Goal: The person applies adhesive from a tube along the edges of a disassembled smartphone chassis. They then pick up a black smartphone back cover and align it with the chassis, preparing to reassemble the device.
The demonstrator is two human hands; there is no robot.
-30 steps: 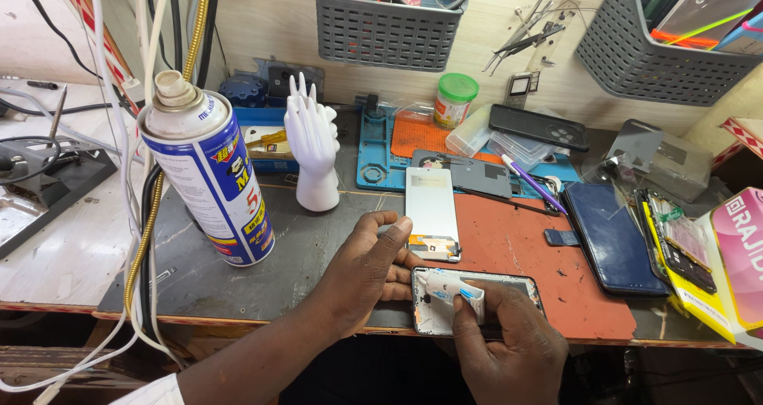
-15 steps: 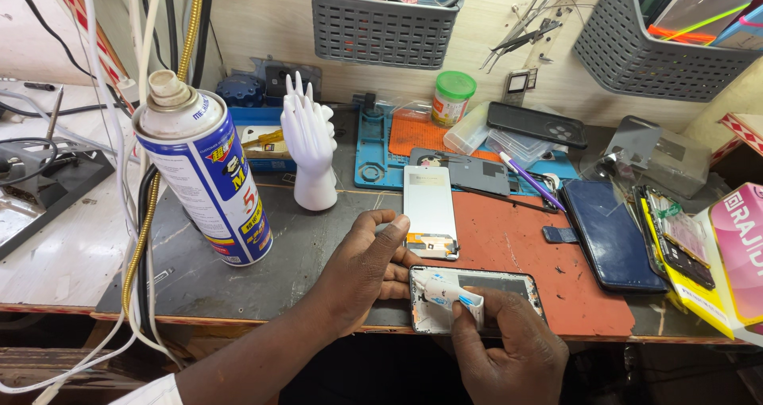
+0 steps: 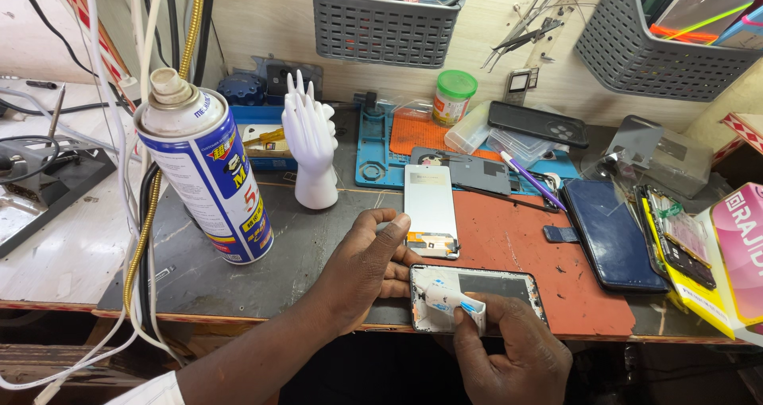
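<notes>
The left hand [image 3: 367, 271] fingers press flat on the phone frame [image 3: 477, 298] to steady it; the right hand [image 3: 509, 349] fingers pinch a small glue tube [image 3: 453, 302] above it.

Open room: bare dark grey worktop [image 3: 318, 250] between the tall blue-and-white spray can [image 3: 208, 182] and the left hand [image 3: 362, 270]. Can plus white plastic mannequin hand [image 3: 311, 139] block the back left. White rectangular screen panel [image 3: 431, 210] lies just beyond the left hand. Red mat [image 3: 517, 242] is free up to the dark blue phone [image 3: 612, 234]; far right crowded. Cables [image 3: 139, 238] hang along the left edge.
</notes>
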